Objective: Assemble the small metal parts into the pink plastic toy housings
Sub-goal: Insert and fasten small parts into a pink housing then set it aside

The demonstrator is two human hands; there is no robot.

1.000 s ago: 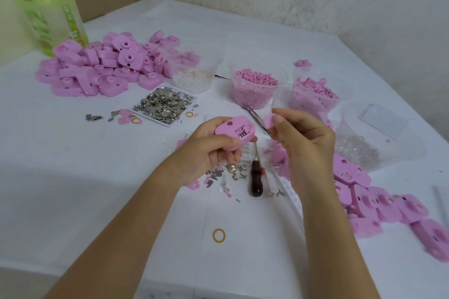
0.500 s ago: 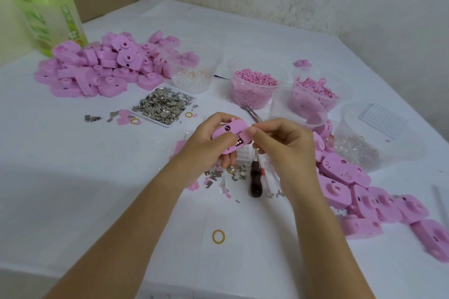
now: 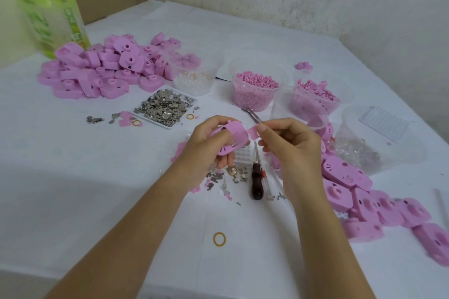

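My left hand (image 3: 206, 147) grips a pink toy housing (image 3: 230, 139) above the table's middle, its face tilted towards me. My right hand (image 3: 290, 145) pinches a small flat pink piece (image 3: 254, 131) between thumb and forefinger, right beside the housing's upper right edge. A white tray of small metal parts (image 3: 165, 107) lies behind my left hand. Loose metal parts (image 3: 223, 177) are scattered under my hands. A heap of pink housings (image 3: 107, 68) sits at the far left, and a row of housings (image 3: 364, 196) runs along the right.
A dark-handled screwdriver (image 3: 257, 182) lies below my hands, tweezers (image 3: 251, 114) behind them. Clear cups of pink bits (image 3: 255, 90) and clear parts (image 3: 194, 77) stand at the back; a green bottle (image 3: 51, 19) at far left. A yellow rubber band (image 3: 219, 238) lies near me.
My right hand went to the housing and pressed against it half a second ago, then drew back a little to the right. My left hand turned the housing over.
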